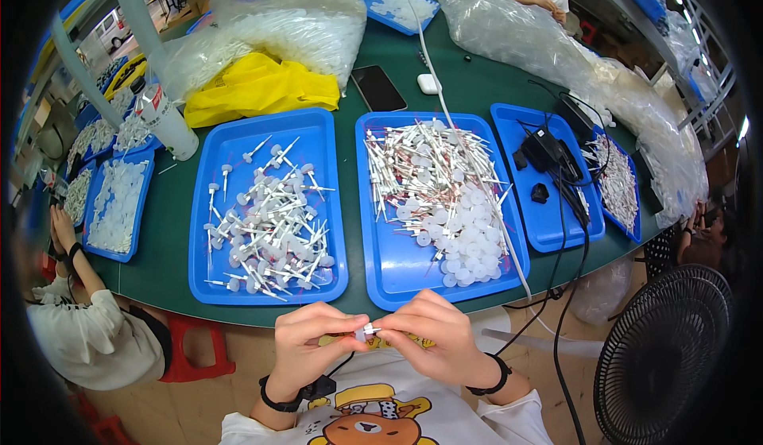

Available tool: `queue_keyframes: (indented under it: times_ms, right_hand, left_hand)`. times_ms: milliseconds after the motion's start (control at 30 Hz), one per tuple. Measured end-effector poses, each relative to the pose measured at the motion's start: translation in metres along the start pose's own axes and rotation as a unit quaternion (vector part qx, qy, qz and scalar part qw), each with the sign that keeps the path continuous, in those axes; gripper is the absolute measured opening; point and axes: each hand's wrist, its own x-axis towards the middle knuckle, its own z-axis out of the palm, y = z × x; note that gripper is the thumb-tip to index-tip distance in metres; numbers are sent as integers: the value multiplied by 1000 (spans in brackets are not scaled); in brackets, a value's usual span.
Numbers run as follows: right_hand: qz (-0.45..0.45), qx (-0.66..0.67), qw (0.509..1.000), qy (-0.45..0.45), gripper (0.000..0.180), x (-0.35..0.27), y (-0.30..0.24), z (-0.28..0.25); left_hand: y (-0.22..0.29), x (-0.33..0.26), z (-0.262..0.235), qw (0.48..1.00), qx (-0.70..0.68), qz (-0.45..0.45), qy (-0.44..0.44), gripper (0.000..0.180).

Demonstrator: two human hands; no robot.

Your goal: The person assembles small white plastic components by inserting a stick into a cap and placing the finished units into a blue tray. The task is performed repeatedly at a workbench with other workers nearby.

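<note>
In front of my body, at the table's near edge, both hands meet fingertip to fingertip. My left hand (311, 343) pinches a small translucent white disc (362, 334). My right hand (435, 335) pinches a thin white stick piece (373, 330) that meets the disc; how far it goes in is hidden by the fingers. Beyond my left hand, a blue tray (196, 242) holds many discs with sticks through them. Beyond my right hand, another blue tray (381, 266) has loose white sticks (429, 159) at the back and loose discs (469, 246) at the front.
A smaller blue tray (540, 234) with black adapters and cables stands at the right. A white cable (433, 71) crosses the middle tray. Behind lie a phone (379, 88), a white case (428, 84), a yellow bag (262, 87) and plastic sacks. A black fan (664, 357) stands lower right.
</note>
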Motion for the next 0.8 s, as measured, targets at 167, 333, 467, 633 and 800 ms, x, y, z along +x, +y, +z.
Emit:
queue_keyframes:
  times_ms: [167,333,467,633,800]
  right_hand:
    - [28,-44,999,8,27,-2,-1,2]
    - [72,-119,989,60,28,-6,-9,-7]
    - [95,-118,988,33,25,-23,-3,-17]
    - [95,-124,988,-7,18,-31,4,-19]
    - [107,-220,969,32,13,-26,17,-27]
  left_hand:
    - [3,1,0,998,68,-4,14,35]
    - [4,-1,-14,978,155,-7,136,30]
    - [-8,9,-32,905,340,23,253,23]
    - [-22,15,-34,839,487,-45,238,38]
    - [-10,22,5,825,528,9,199,41]
